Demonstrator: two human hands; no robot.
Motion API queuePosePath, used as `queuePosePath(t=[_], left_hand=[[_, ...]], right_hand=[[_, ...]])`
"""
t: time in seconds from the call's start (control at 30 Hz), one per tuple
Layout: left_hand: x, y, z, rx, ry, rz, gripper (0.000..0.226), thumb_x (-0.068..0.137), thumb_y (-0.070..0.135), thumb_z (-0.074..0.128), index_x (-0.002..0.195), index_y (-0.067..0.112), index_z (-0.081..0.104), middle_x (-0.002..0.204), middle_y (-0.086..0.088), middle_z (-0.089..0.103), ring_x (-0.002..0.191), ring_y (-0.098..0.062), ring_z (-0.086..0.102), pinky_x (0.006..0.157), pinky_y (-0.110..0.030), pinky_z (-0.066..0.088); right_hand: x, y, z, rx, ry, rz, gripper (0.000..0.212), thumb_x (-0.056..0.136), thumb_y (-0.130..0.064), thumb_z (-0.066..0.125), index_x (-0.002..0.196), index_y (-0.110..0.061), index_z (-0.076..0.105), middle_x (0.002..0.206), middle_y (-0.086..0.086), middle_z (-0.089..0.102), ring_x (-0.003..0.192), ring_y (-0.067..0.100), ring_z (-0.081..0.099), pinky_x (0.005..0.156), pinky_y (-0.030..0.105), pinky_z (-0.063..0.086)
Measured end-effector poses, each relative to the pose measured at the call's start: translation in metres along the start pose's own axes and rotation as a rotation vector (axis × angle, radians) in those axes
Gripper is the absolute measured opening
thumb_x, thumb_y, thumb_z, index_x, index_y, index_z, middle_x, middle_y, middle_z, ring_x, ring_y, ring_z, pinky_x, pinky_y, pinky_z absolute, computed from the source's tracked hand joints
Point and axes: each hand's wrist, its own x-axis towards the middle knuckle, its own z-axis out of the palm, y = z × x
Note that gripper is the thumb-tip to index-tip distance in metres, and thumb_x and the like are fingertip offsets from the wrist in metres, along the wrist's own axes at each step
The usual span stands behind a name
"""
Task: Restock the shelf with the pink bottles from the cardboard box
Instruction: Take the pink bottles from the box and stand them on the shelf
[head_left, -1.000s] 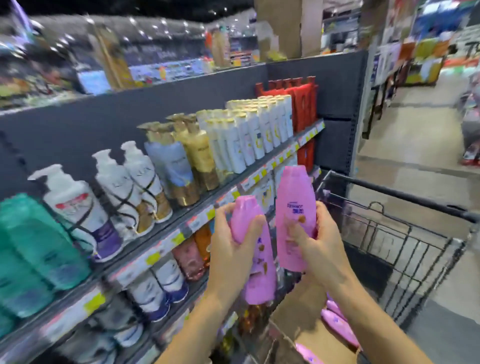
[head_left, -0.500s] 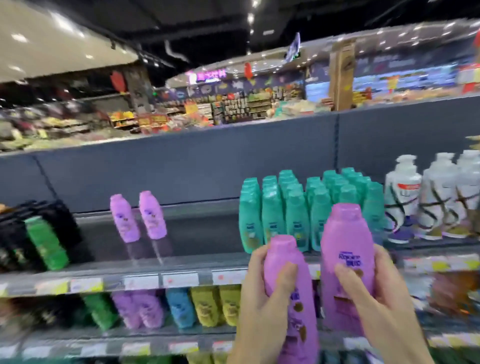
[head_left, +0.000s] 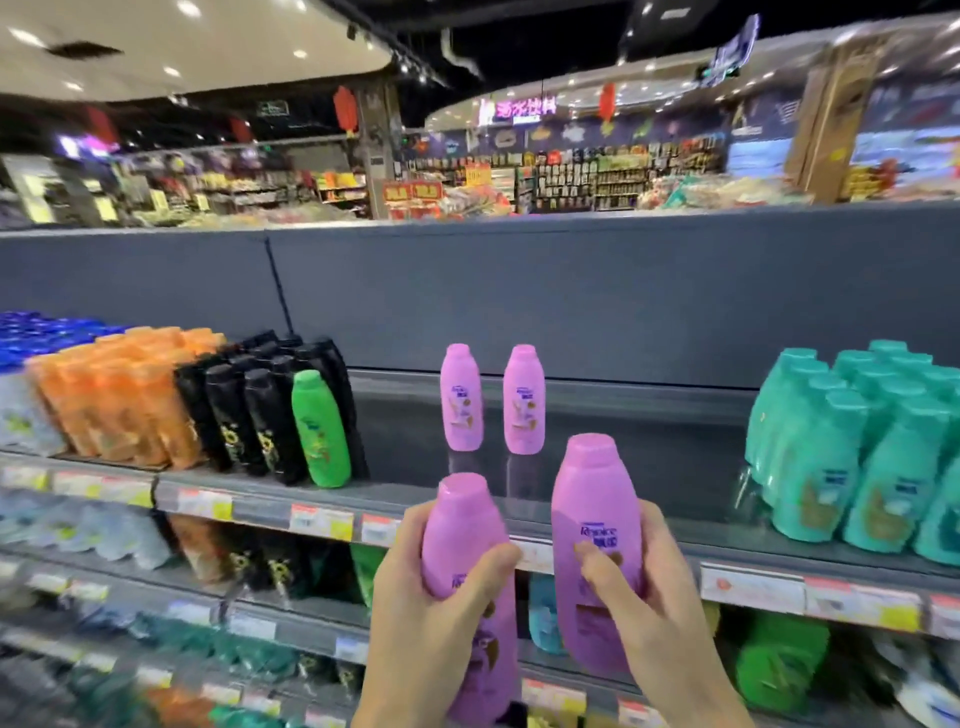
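My left hand (head_left: 431, 618) grips a pink bottle (head_left: 465, 535) upright, just in front of the top shelf's edge (head_left: 571, 519). My right hand (head_left: 654, 608) grips a second pink bottle (head_left: 597, 519) beside it, slightly higher. Two more pink bottles (head_left: 461, 397) (head_left: 523, 400) stand side by side at the back of a wide bare gap on that shelf. The cardboard box is out of view.
Teal bottles (head_left: 852, 447) fill the shelf right of the gap. A green bottle (head_left: 319, 428), black bottles (head_left: 260, 410) and orange bottles (head_left: 119, 395) stand to its left. Lower shelves (head_left: 291, 623) hold more bottles. A grey back panel (head_left: 519, 296) rises behind.
My view has swung left from the cart to the shelf gap. Both hands have carried the pink bottles along and now hold them nearer the gap with the two standing bottles.
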Motion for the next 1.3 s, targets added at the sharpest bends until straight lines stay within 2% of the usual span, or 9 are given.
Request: queuePosePath(t=[0.13,0.23,0.37,0.53,0.67,0.9,1.07,1.2,1.3], left_hand=[[0.046,-0.024,-0.015,0.045,0.005,0.015,0.035,0.061,0.048,0.071,0.085,0.024,0.062,0.070,0.015,0.065,0.060,0.001,0.056,0.057,-0.008,0.042],[0.085,-0.035,-0.015,0.052,-0.029,0.037,0.023,0.071,0.037,0.075,0.083,0.024,0.059,0.067,0.018,0.060,0.058,0.001,0.052,0.056,-0.009,0.042],[0.140,-0.050,-0.005,0.026,-0.062,0.043,0.019,0.079,0.027,0.077,0.087,0.022,0.061,0.070,0.017,0.063,0.061,0.002,0.055,0.058,-0.010,0.044],[0.180,-0.076,0.008,-0.030,-0.097,0.002,0.020,0.076,0.037,0.072,0.090,0.026,0.063,0.078,0.006,0.067,0.068,-0.007,0.060,0.062,-0.018,0.050],[0.191,-0.089,0.011,-0.060,-0.132,-0.008,0.017,0.078,0.032,0.071,0.091,0.026,0.063,0.080,0.003,0.067,0.068,-0.008,0.061,0.062,-0.018,0.051],[0.193,-0.093,0.002,-0.117,-0.238,0.009,0.018,0.079,0.030,0.069,0.093,0.023,0.061,0.077,0.010,0.065,0.065,-0.002,0.059,0.060,-0.015,0.049],[0.189,-0.094,-0.006,-0.145,-0.272,0.006,0.019,0.081,0.031,0.068,0.095,0.023,0.060,0.076,0.013,0.064,0.065,-0.001,0.058,0.060,-0.015,0.048],[0.187,-0.097,-0.012,-0.141,-0.307,-0.011,0.021,0.082,0.034,0.066,0.099,0.025,0.058,0.080,0.014,0.065,0.068,-0.001,0.060,0.061,-0.017,0.050],[0.188,-0.099,-0.014,-0.137,-0.348,-0.038,0.022,0.085,0.035,0.066,0.103,0.029,0.057,0.085,0.012,0.066,0.073,-0.004,0.062,0.064,-0.019,0.052]], right_hand=[[0.045,0.020,0.034,0.048,-0.028,0.011,0.030,0.079,-0.025,0.065,0.108,-0.021,0.057,0.087,0.005,0.068,0.075,0.015,0.063,0.069,0.027,0.054],[0.084,0.033,0.048,0.071,0.002,-0.020,0.028,0.083,-0.022,0.066,0.109,-0.019,0.056,0.086,0.004,0.067,0.073,0.013,0.062,0.068,0.028,0.055],[0.132,0.047,0.055,0.078,0.037,-0.021,0.025,0.087,-0.013,0.065,0.110,-0.018,0.056,0.089,-0.001,0.068,0.077,0.011,0.064,0.070,0.028,0.057],[0.172,0.067,0.059,0.028,0.047,0.005,0.029,0.085,-0.014,0.067,0.112,-0.017,0.056,0.092,-0.004,0.070,0.084,0.013,0.068,0.069,0.023,0.055],[0.182,0.081,0.063,-0.016,0.070,0.062,0.035,0.078,-0.027,0.069,0.110,-0.024,0.056,0.093,-0.008,0.070,0.087,0.012,0.068,0.070,0.024,0.056],[0.178,0.095,0.062,-0.039,0.102,0.114,0.040,0.077,-0.024,0.072,0.113,-0.024,0.057,0.098,0.002,0.069,0.093,0.018,0.069,0.074,0.029,0.057],[0.172,0.104,0.059,-0.030,0.121,0.138,0.039,0.082,-0.018,0.069,0.118,-0.023,0.054,0.103,0.006,0.068,0.098,0.021,0.067,0.078,0.032,0.057],[0.173,0.103,0.059,-0.120,0.083,0.148,0.040,0.085,-0.020,0.069,0.120,-0.029,0.052,0.105,-0.001,0.067,0.098,0.015,0.067,0.079,0.030,0.057],[0.173,0.099,0.057,-0.191,0.102,0.178,0.053,0.077,-0.034,0.075,0.122,-0.035,0.049,0.107,-0.009,0.067,0.097,0.012,0.068,0.074,0.026,0.057]])
